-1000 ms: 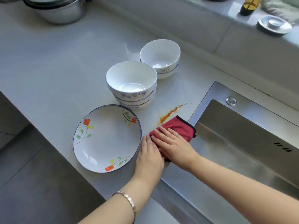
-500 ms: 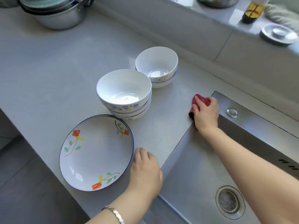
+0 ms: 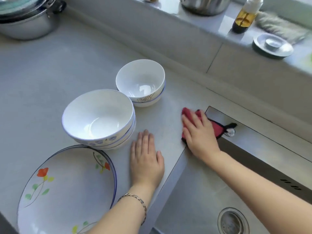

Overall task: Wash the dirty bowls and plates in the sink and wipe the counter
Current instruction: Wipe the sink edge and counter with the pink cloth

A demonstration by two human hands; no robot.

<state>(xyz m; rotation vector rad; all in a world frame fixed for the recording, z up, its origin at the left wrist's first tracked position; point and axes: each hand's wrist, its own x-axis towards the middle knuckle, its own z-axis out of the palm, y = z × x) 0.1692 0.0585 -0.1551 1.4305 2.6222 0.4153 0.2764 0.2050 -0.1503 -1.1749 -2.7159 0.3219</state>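
My right hand (image 3: 198,134) presses flat, fingers straight, on a red cloth (image 3: 217,128) at the counter's edge beside the steel sink (image 3: 194,200). My left hand (image 3: 146,159) rests flat on the grey counter (image 3: 50,73), fingers straight, holding nothing. Just left of it stands a stack of white bowls with blue flowers (image 3: 99,119). Behind that is a second, smaller stack of white bowls (image 3: 141,82). A white plate with painted flowers (image 3: 67,190) lies at the front left, partly under my left forearm.
A steel pot (image 3: 28,19) with a lid stands at the back left. On the raised ledge behind the sink are a bottle of dark liquid (image 3: 244,16), a metal sink stopper (image 3: 272,44), another pot and a grey cloth. The sink drain (image 3: 233,222) is at the front.
The orange stain seen one second ago is gone from the counter. My right hand slid the cloth back towards me along the sink edge and now lies flatter. My left hand moved forward.
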